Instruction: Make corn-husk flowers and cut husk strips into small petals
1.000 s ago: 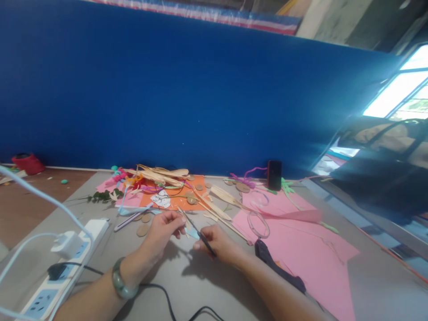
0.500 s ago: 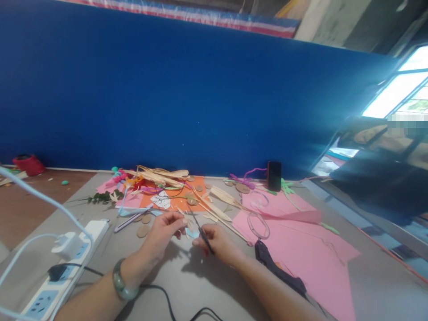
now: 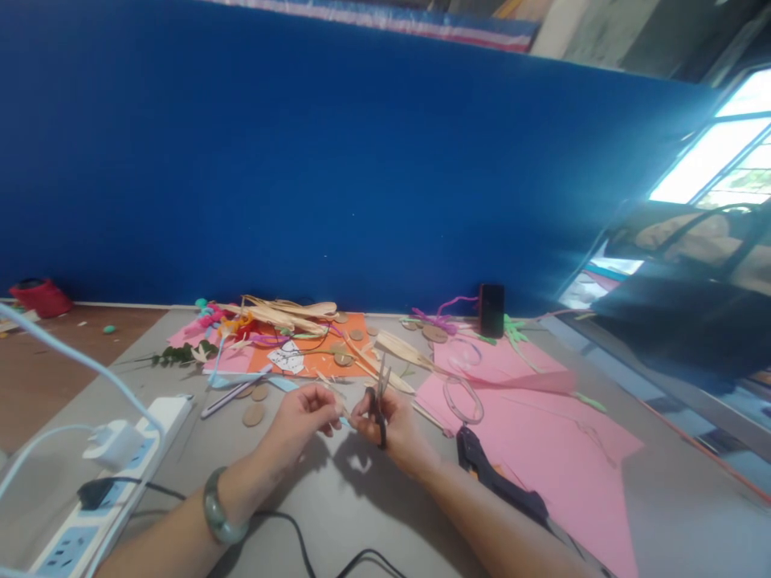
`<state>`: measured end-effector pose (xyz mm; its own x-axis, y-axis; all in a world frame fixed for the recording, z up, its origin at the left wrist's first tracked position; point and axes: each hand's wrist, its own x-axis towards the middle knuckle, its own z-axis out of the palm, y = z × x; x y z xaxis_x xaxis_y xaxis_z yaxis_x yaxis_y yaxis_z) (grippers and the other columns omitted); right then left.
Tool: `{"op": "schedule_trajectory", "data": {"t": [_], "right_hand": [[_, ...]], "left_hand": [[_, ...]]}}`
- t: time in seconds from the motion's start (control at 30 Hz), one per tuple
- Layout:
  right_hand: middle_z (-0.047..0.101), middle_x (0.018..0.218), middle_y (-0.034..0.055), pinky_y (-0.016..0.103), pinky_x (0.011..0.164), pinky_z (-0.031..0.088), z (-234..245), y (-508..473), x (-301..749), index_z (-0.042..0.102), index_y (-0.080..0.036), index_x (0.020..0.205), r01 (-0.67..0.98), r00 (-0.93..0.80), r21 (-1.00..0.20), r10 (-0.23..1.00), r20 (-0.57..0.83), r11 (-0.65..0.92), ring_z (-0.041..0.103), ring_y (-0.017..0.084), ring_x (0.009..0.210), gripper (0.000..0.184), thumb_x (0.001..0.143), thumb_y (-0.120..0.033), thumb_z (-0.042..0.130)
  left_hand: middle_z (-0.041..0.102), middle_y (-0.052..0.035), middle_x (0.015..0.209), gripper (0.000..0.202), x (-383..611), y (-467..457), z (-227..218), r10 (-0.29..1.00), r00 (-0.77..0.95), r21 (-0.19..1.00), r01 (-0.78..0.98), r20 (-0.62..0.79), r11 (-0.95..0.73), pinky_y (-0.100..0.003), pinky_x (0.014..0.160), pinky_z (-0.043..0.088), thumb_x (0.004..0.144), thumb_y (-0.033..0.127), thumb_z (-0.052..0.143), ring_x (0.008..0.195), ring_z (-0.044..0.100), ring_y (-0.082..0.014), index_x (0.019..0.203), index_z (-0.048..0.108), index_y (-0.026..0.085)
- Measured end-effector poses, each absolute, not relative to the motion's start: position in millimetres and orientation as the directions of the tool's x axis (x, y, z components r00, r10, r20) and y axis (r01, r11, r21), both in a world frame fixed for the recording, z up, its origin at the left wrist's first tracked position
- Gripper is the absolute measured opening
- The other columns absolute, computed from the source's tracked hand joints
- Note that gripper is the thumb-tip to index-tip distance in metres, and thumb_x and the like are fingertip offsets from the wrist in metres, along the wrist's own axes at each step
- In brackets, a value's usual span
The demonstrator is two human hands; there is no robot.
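The right hand grips black-handled metal scissors, blades poking up above it. I can't tell what the left hand pinches.

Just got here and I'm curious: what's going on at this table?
A person's right hand holds scissors, blades pointing away. The left hand, close by, pinches something too small to make out. To the right, a black glue gun lies at the edge of pink paper. A white power strip sits at the left.

The right hand holds scissors, blades up, near the left hand.
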<state>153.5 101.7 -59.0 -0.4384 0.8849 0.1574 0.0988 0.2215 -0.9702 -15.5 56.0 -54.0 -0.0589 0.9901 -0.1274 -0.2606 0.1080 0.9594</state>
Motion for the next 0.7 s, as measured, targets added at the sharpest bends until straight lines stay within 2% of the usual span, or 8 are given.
{"op": "schedule_trajectory", "data": {"t": [0.13,0.23,0.33,0.43,0.53,0.7], "right_hand": [[0.053,0.063,-0.0032,0.022,0.055,0.039,-56.5,100.2,153.1,0.055,-0.018,0.07,0.098,-0.458,-0.975,0.879,0.133,0.199,0.046,0.01,0.056,0.028,0.065,-0.035,0.077],[0.051,0.063,-0.0035,0.022,0.055,0.037,-48.7,100.2,153.4,0.055,-0.017,0.071,0.124,-0.474,-0.978,0.876,0.089,0.167,0.045,0.01,0.057,0.032,0.064,-0.04,0.076],[0.051,0.061,-0.0028,0.022,0.054,0.036,-40.2,100.3,153.9,0.056,-0.015,0.069,0.19,-0.578,-0.972,0.816,0.001,0.136,0.045,0.011,0.058,0.036,0.063,-0.046,0.074],[0.051,0.057,-0.0031,0.021,0.051,0.034,-36.7,99.2,153.6,0.056,-0.014,0.065,0.295,-0.658,-0.947,0.746,-0.106,0.126,0.044,0.01,0.056,0.035,0.064,-0.045,0.073],[0.051,0.053,-0.0043,0.02,0.048,0.033,-38.5,98.3,153.2,0.055,-0.015,0.064,0.367,-0.684,-0.925,0.703,-0.195,0.101,0.043,0.009,0.051,0.033,0.066,-0.043,0.071],[0.052,0.048,-0.0042,0.019,0.044,0.033,-42.1,99.4,153.9,0.053,-0.016,0.062,0.381,-0.689,-0.924,0.672,-0.27,0.019,0.045,0.009,0.045,0.035,0.066,-0.045,0.071]], "left_hand": [[0.061,0.0017,0.053,0.018,-14.7,55.2,-54.7,0.994,-0.021,0.972,-0.215,-0.106,0.1,-0.019,0.049,0.042,0.063,0.023,0.076,0.049,0.054,-0.0094,0.064,0.059,0.015],[0.062,0.001,0.053,0.017,-18.0,56.4,-54.0,0.996,-0.059,0.974,-0.222,-0.069,0.054,-0.02,0.052,0.044,0.066,0.024,0.074,0.051,0.055,-0.0098,0.064,0.059,0.015],[0.064,0.0004,0.054,0.017,-23.9,58.1,-52.4,0.992,-0.121,0.965,-0.261,-0.041,0.008,-0.02,0.054,0.045,0.068,0.026,0.073,0.051,0.056,-0.0094,0.067,0.06,0.015],[0.066,-0.0008,0.057,0.017,-28.2,59.1,-50.8,0.989,-0.14,0.959,-0.283,-0.038,-0.003,-0.02,0.054,0.046,0.068,0.026,0.073,0.052,0.057,-0.0098,0.068,0.06,0.015],[0.067,-0.0017,0.057,0.017,-29.2,59.4,-49.2,0.988,-0.146,0.953,-0.303,-0.052,0.005,-0.021,0.053,0.047,0.066,0.026,0.074,0.052,0.058,-0.011,0.07,0.061,0.014],[0.066,-0.0023,0.055,0.018,-29.4,59.8,-47.7,0.987,-0.152,0.958,-0.286,-0.041,-0.004,-0.021,0.051,0.046,0.066,0.027,0.073,0.05,0.058,-0.0109,0.069,0.062,0.013]]}}
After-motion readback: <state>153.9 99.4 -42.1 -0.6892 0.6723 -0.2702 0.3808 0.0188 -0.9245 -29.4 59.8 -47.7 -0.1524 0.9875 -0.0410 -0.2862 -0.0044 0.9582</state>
